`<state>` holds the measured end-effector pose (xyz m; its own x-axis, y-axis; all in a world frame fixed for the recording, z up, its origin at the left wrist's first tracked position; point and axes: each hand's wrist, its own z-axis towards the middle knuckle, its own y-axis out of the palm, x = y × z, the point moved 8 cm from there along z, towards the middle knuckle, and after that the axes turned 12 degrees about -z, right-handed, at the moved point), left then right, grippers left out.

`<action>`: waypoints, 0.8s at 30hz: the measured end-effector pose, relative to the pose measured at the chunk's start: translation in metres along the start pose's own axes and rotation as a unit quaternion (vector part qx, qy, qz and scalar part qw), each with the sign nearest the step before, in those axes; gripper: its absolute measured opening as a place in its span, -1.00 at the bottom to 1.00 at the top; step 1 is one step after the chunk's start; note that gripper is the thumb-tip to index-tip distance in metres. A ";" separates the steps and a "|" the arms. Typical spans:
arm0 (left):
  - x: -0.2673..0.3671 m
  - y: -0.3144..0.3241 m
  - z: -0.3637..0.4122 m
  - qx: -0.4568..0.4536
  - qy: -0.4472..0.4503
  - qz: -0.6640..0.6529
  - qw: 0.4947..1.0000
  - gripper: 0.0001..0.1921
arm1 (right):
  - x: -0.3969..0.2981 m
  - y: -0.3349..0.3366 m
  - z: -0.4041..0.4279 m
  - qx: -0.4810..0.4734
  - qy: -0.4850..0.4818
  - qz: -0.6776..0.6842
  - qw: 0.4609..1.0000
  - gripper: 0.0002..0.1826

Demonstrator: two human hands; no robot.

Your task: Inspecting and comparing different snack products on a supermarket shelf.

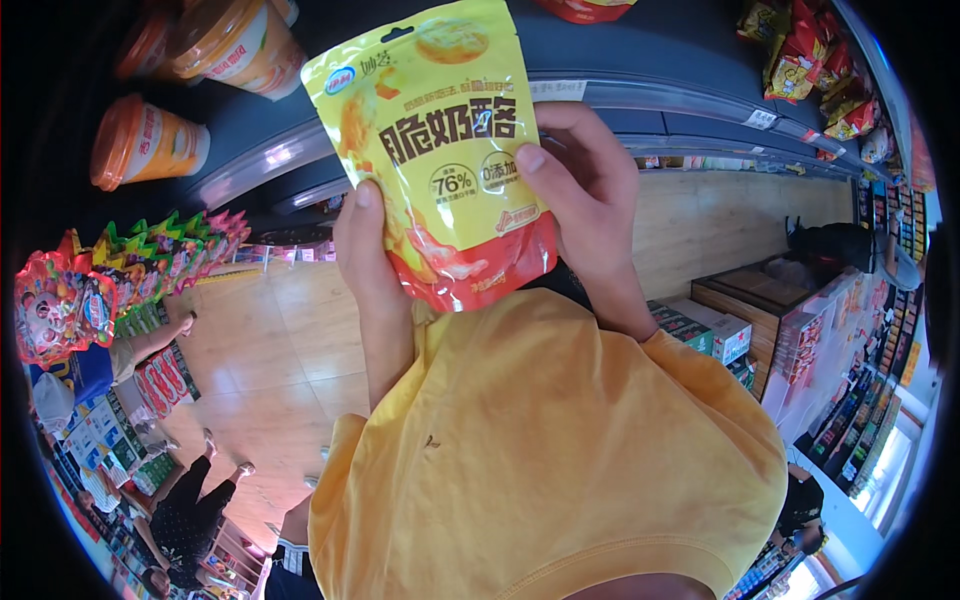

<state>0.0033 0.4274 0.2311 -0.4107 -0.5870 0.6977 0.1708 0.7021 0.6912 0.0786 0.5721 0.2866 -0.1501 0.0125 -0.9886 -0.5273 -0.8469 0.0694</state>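
A yellow and red stand-up snack pouch [442,225] is held upright before me, its printed front turned to my face. My left hand [367,247] grips its lower left edge, the thumb lying on the front. On the opposite edge, my right hand [585,180] pinches the pouch with the thumb in front and the fingers partly hidden behind. The dark store shelf [420,97] runs right behind the pouch. Part of another red and yellow pouch [589,9] shows on that shelf at the top.
Orange-lidded cups [154,142] stand on the shelf at left, red snack packets [796,56] at right. Colourful bags [67,307] hang at far left. Cartons [731,337] and a wooden counter [739,315] stand on the right. Several people, one in black [187,510], are around the tiled floor [277,345].
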 end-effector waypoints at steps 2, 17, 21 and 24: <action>0.000 -0.002 0.000 -0.003 -0.002 0.002 1.000 -0.58 | -0.001 0.002 -0.001 -0.004 0.001 0.014 1.000 -0.82; 0.003 0.011 -0.006 -0.040 0.008 0.038 0.998 -0.55 | -0.004 -0.005 -0.003 0.008 -0.004 0.027 1.000 -0.82; 0.000 0.007 -0.007 -0.021 0.004 0.027 0.999 -0.55 | -0.002 -0.006 -0.003 0.004 -0.002 0.013 1.000 -0.83; -0.001 0.007 -0.006 -0.020 0.011 0.017 1.000 -0.54 | -0.001 -0.006 -0.003 0.013 -0.003 0.019 1.000 -0.83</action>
<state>0.0105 0.4305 0.2368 -0.3841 -0.5720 0.7248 0.2201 0.7057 0.6735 0.0842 0.5756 0.2868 -0.1753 -0.0153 -0.9844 -0.5430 -0.8326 0.1097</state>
